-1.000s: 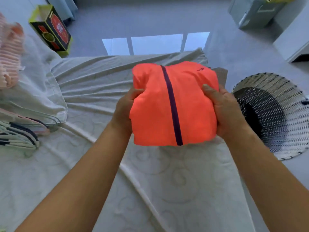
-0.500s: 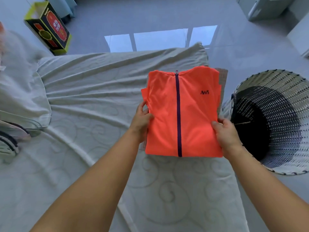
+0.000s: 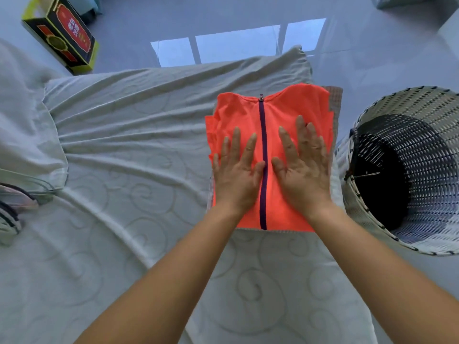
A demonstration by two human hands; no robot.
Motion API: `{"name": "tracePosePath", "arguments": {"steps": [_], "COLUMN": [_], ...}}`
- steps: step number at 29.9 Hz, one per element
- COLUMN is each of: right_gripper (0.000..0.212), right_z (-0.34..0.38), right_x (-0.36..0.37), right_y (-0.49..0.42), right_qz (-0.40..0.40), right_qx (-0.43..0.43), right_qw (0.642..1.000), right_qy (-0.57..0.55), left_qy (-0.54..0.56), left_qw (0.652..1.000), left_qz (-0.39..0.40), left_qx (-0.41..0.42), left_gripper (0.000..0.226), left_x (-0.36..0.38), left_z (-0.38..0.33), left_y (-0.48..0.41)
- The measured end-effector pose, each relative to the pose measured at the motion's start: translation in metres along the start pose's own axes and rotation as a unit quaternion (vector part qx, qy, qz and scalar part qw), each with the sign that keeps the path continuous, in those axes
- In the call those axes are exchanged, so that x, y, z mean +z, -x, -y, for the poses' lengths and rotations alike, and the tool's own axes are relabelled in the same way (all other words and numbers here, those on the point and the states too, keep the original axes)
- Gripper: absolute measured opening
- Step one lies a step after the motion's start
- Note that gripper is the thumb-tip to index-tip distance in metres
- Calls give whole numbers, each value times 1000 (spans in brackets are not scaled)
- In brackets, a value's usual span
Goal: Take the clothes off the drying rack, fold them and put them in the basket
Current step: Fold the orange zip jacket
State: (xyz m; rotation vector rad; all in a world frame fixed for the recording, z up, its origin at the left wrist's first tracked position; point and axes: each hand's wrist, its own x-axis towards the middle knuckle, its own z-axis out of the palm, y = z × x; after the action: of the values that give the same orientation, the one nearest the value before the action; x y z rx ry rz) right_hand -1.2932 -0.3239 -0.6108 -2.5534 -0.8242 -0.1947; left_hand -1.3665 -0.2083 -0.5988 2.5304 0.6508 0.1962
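Left hand (image 3: 236, 175) and right hand (image 3: 303, 170) lie flat, fingers (image 3: 236, 145) straight, atop the folded orange jacket (image 3: 285, 108).

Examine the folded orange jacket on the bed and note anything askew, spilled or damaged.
Slightly askew: layers of the orange jacket poke out unevenly beside the left hand, so the fold is not square. The right hand also lies flat on it. Nothing looks spilled or damaged.
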Motion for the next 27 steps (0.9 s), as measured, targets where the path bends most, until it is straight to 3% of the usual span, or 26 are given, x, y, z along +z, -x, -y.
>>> {"name": "tracePosePath", "arguments": {"steps": [2,4,10,15,17,20,23,25,27], "right_gripper": [72,70,64,64,67,91,74,61,64], "right_z": [-8,-26,-40,-41,-43,-26,26,72,125], "right_x": [11,23,44,31,20,-2,-13,-6,13], "right_y": [-15,-22,-37,-42,-42,-24,22,64,111], "right_qz": [89,168,224,252,244,169,64,45,109], "right_qx": [66,113,121,123,122,111,47,2,-16], "right_qw": [993,976,962,958,962,978,992,988,977], "right_qy": [42,79,96,61,22,-46,-100,-145,-185], "left_qy": [-68,-109,-164,-78,9,134,162,181,200], "left_qw": [993,986,974,981,992,989,977,957,928], "left_qz": [91,124,155,175,123,61,88,90,68], "left_qx": [2,-21,-30,-26,-5,-5,-103,-207,-307], "left_gripper": [58,58,58,56,63,81,98,104,75], "left_x": [15,25,47,26,8,-26,-56,-77,-100], "left_z": [-1,3,10,8,17,55,121,168,218], "left_y": [-2,-13,-35,-32,-8,64,145,189,228]}}
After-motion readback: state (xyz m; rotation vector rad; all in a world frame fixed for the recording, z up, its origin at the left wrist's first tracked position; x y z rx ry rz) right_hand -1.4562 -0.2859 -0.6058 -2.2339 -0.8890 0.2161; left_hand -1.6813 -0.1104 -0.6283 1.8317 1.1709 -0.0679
